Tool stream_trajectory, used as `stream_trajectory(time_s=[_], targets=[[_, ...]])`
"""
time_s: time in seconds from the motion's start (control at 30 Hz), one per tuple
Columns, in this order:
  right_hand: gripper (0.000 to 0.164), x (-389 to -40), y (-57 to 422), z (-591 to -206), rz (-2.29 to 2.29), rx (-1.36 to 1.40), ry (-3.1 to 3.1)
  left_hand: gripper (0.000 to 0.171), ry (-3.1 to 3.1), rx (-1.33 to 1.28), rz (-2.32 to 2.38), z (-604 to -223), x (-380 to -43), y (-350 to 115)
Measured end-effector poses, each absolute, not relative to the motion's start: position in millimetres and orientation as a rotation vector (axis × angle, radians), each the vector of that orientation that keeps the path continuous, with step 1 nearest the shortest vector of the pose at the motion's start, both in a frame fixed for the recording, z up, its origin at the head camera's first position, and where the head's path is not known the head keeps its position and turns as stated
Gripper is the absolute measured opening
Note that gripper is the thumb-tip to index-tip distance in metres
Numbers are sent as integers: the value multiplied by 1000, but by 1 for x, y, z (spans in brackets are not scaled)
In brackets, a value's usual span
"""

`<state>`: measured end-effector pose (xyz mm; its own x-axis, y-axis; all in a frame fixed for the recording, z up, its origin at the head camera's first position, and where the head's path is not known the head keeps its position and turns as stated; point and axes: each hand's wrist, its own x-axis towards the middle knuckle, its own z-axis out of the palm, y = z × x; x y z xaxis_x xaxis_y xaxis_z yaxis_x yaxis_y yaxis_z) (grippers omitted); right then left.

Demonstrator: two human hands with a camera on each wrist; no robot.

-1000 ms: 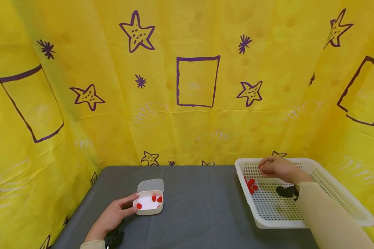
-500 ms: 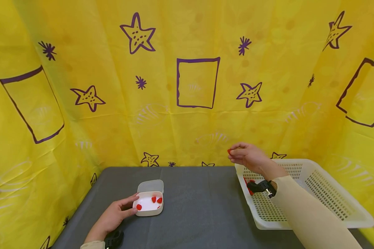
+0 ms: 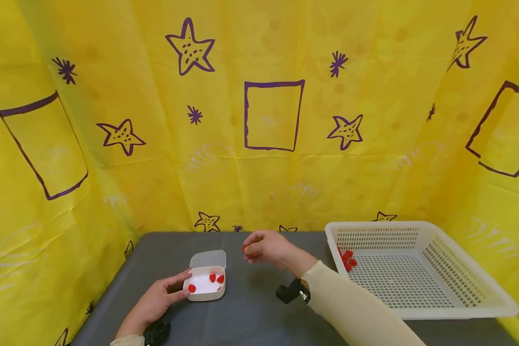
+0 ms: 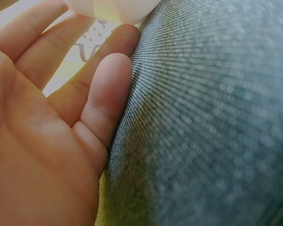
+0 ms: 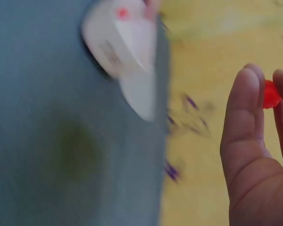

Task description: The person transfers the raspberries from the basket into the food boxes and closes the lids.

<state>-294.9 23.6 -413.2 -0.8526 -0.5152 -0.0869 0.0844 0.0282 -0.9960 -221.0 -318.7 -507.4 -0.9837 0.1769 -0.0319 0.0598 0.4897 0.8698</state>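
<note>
A small white box with several small red pieces inside stands on the left of the table. Its translucent lid is flipped back. My left hand grips the box's left side, thumb at the near corner and fingers at the far one. Between the thumb and fingertips of my right hand is a bumpy red piece, held above the table to the right of the box. Only a sliver of that piece shows in the head view.
A white perforated basket stands on the right of the grey table. Several red pieces lie along its left wall. A yellow patterned curtain closes off the back and sides.
My right hand has left the basket and moved left across the table with a red piece in its fingertips. My left hand and the box have stayed in place.
</note>
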Motion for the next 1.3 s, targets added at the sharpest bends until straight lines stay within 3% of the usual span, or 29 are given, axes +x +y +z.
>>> stream_trajectory(time_s=[0.23,0.47,1.3], targets=[[15,-265,-41,-451,-1884,-337,1897,52,2598,232,1551,-510,-220,-318],[8,-247,-75,-465,-1852,-320,1953,52,2589,264,1570,-510,-221,-320],[12,-250,-82,-457,-1841,-279,2092,51,2609,250,1529,-509,-222,-320]])
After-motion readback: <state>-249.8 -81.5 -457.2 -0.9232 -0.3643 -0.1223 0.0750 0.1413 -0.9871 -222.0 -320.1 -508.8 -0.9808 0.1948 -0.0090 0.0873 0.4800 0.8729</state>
